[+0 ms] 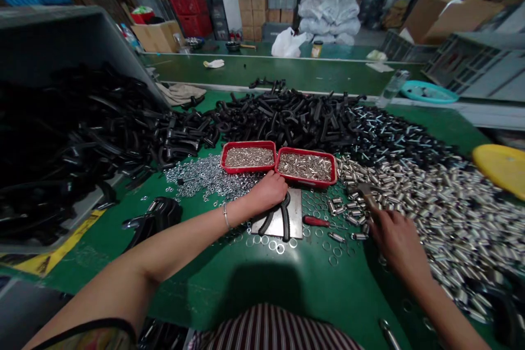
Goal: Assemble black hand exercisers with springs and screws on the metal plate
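Observation:
My left hand [268,191] is closed at the top of a black curved two-legged plastic part [286,221], which lies on a flat metal plate [296,205]. What its fingers pinch, if anything, is hidden. Just beyond the fingers are two red trays, the left tray [225,167] with tiny metal pieces and the right tray [305,181] with small pins. To the right, my right hand [397,240] grips the wooden handle of a hammer [364,190], its head over metal cylinders [389,180]. A red-handled screwdriver [315,221] lies between my hands, among loose metal rings [332,260].
Black plastic parts [287,117] heap up behind the trays and fill a tipped grey bin [131,60] at left. Small nuts [197,175] spread left of the trays. Black parts with metal bolts [394,136] and a yellow lid [500,169] lie at right.

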The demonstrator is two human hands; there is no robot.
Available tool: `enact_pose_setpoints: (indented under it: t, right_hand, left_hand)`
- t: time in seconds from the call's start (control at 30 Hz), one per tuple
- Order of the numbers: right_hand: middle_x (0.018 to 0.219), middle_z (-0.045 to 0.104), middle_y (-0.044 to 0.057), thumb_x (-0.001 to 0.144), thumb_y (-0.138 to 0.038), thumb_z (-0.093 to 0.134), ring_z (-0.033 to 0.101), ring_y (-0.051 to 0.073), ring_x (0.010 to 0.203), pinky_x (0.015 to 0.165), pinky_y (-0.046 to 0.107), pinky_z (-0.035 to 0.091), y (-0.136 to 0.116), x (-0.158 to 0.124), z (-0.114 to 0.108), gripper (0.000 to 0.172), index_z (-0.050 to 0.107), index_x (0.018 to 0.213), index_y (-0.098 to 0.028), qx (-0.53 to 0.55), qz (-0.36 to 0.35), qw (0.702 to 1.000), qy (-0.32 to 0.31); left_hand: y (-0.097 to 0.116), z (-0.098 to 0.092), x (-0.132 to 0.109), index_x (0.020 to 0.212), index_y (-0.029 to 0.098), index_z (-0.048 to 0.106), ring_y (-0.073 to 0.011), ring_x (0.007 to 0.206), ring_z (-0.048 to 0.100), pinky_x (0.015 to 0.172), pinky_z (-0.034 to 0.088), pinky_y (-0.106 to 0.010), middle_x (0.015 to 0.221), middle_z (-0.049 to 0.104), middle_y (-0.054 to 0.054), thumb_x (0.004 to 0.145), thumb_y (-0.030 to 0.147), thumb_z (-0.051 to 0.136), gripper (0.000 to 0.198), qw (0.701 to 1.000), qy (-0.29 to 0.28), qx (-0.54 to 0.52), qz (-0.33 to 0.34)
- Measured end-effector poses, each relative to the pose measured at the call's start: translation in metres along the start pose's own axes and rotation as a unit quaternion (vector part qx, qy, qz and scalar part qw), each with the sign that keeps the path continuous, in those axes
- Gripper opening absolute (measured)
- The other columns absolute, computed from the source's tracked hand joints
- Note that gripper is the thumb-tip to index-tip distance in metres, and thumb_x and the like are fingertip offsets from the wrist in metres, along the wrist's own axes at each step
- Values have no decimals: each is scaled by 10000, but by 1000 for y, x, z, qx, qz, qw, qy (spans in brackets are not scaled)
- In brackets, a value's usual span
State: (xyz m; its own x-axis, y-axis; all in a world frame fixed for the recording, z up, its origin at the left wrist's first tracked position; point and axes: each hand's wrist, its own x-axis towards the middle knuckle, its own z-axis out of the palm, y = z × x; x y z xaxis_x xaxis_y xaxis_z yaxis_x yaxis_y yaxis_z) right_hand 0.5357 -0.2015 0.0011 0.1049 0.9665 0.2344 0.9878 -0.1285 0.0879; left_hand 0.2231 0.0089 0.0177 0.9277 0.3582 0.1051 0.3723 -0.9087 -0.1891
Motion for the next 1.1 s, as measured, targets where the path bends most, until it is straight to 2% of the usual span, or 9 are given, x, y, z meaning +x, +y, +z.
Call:
enact_pose_setpoints:
  t: [0.2, 0.33, 0.43, 0.53, 0.63, 0.73, 0.83, 0.97, 1.1]
  right_hand:
    - [790, 589, 145, 991, -386, 391, 546, 277, 724, 662, 375, 416, 28, -12, 8, 342, 605, 890, -138, -79, 29, 996, -38]
    - [755, 575, 112, 940, -488, 428, 547, 265, 718, 642, 367, 412, 40, -2, -4, 337, 536, 818, -192, 45, 38, 998, -4]
    - [842, 622, 105, 911, -524, 475, 575, 242, 701, 605, 342, 433, 15, 10, -31, 367, 530, 1020, -177, 202, 93, 975, 17]
    - [796, 649, 46, 965, -513, 429, 590, 206, 632, 572, 308, 446, -36, 23, -55, 346, 529, 1102, -212, 351, 68, 927, -118]
    - [735, 641, 29, 994, -522, 384, 610, 210, 645, 588, 299, 432, -87, 39, -62, 340, 552, 958, -228, 368, -6, 909, -196]
    - [769, 657, 44, 1016, -498, 352, 629, 218, 683, 616, 297, 409, -121, 57, -54, 325, 519, 960, -224, 330, -24, 929, -166]
    - [786, 666, 70, 1022, -435, 348, 627, 225, 694, 619, 297, 388, -134, 79, -46, 284, 509, 956, -211, 279, -25, 945, -171]
    - [774, 653, 58, 1002, -430, 396, 616, 213, 702, 639, 296, 409, -130, 95, -53, 289, 521, 854, -215, 311, -65, 919, -234]
    - [744, 613, 29, 1017, -508, 323, 578, 196, 661, 620, 294, 407, -124, 78, -61, 352, 493, 880, -233, 362, -42, 916, -167]
  left_hand:
    - [6, 7, -27, 1134, 120, 625, -257, 1028, 587, 896, 458, -394, 1115, 665, -122, 990, 275, 500, 247, 976, 69, -139, -155]
    - [30, 5, -56, 1242, 157, 589, -248, 1102, 561, 961, 435, -416, 1219, 647, -108, 1023, 285, 430, 300, 971, 99, -172, -132]
    - [45, 8, -70, 1290, 139, 568, -275, 1113, 554, 971, 425, -450, 1253, 639, -123, 1014, 279, 447, 332, 980, 76, -155, -94]
    - [51, 10, -73, 1298, 141, 565, -279, 1137, 547, 986, 416, -456, 1267, 630, -126, 1009, 261, 453, 332, 975, 86, -171, -112]
    - [51, 10, -71, 1256, 172, 591, -256, 1147, 545, 997, 417, -437, 1232, 632, -108, 995, 264, 492, 294, 951, 114, -233, -168]
    - [52, 12, -70, 1242, 188, 598, -252, 1164, 535, 1007, 412, -444, 1231, 623, -99, 978, 259, 527, 283, 931, 133, -274, -201]
    - [55, 14, -69, 1242, 187, 599, -264, 1173, 530, 1016, 407, -467, 1220, 625, -100, 970, 239, 529, 286, 928, 133, -283, -203]
    - [53, 4, -73, 1247, 193, 593, -266, 1172, 539, 1008, 430, -464, 1220, 624, -105, 955, 257, 560, 300, 919, 129, -312, -206]
    - [15, -22, -75, 1208, 170, 596, -243, 1148, 562, 1012, 441, -426, 1212, 621, -114, 970, 283, 538, 270, 898, 182, -306, -259]
